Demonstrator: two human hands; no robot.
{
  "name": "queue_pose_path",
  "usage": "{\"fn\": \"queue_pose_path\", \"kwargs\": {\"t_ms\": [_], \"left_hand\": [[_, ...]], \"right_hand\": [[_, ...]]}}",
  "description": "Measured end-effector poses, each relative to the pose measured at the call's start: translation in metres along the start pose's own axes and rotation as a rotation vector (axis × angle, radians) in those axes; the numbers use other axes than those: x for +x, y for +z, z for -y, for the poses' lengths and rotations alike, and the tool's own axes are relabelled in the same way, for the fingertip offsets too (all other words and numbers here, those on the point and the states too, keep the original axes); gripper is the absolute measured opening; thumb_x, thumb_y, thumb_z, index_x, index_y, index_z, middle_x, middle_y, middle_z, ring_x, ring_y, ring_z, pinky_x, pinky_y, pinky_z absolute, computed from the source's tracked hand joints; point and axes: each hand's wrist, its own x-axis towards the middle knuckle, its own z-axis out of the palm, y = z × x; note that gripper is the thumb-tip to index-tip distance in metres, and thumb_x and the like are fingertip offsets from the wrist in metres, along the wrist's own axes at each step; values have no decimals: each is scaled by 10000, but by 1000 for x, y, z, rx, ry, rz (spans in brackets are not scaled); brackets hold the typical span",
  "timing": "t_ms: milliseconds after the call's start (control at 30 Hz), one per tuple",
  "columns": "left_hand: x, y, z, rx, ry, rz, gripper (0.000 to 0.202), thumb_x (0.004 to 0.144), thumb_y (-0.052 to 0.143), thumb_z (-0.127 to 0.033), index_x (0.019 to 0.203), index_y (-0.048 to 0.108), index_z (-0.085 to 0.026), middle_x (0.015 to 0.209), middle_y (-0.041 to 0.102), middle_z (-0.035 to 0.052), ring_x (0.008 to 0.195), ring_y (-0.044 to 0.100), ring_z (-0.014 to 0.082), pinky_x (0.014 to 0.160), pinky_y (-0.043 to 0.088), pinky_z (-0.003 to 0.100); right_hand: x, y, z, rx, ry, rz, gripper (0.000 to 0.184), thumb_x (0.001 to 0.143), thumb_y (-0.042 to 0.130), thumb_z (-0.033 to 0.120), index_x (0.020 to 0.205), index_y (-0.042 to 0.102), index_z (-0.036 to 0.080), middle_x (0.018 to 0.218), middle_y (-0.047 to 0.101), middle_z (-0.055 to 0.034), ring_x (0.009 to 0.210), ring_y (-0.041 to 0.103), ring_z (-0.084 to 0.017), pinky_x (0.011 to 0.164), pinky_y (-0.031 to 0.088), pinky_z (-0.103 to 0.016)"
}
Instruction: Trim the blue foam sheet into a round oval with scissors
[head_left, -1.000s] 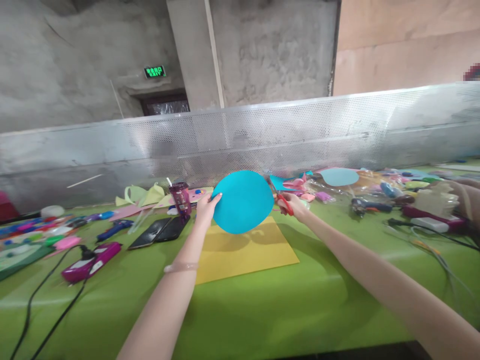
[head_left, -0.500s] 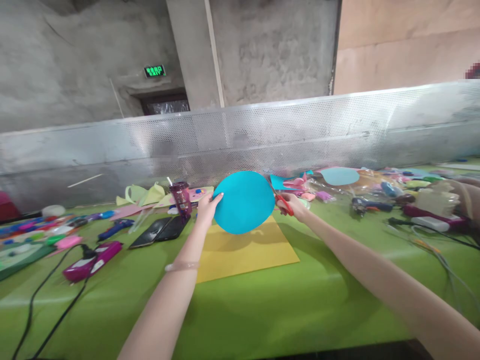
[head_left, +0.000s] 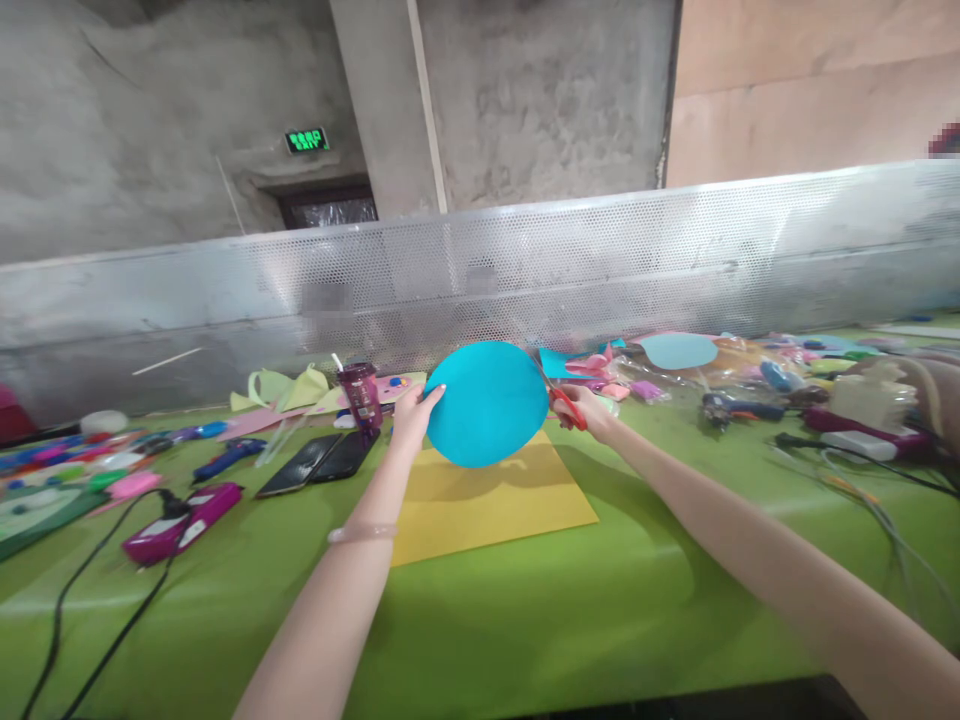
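A rounded blue sheet, like craft paper or foam, is held up in front of me. My left hand pinches its left edge, thumb on the near face and the other fingers mostly hidden. At the opposite edge my right hand grips red-handled scissors, their blades pointing up along the sheet's right rim. Whether the blades are parted is hard to tell. Beneath the blue piece a yellow sheet lies flat on the green tabletop.
Left of me are a purple cup with a straw, a black phone-like slab, a blue glue gun and a magenta power strip with cords. A pale blue cutout and another glue gun sit rightward. A perforated metal barrier stands behind.
The view has shifted very slightly. Both hands, the blue sheet and the scissors keep nearly the same positions. At the far right edge, another person's hand or arm has moved a little.
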Motion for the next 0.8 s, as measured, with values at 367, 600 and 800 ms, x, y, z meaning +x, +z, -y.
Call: {"fn": "queue_pose_path", "kwargs": {"t_ms": [367,600,800], "left_hand": [[-2,0,-3,9,2,1,361,639,603,-507,724,619,-157,688,588,22,639,506,168,576,365,265],[-2,1,-6,-2,-3,4,365,632,611,-498,746,630,-151,696,604,26,669,520,181,597,374,271],[-3,1,-6,3,1,-1,347,628,611,-502,694,607,-162,643,571,7,628,494,165,562,350,256]], "right_hand": [[-2,0,2,-31,22,-19,62,655,499,220,687,493,167,456,500,34,404,454,-84,389,324,-189],[-2,1,3,-48,19,-25,57,655,509,220,661,474,175,460,498,38,400,452,-82,391,329,-192],[-2,0,2,-31,-29,-12,49,664,508,208,663,471,177,466,487,41,397,442,-77,398,347,-194]]}}
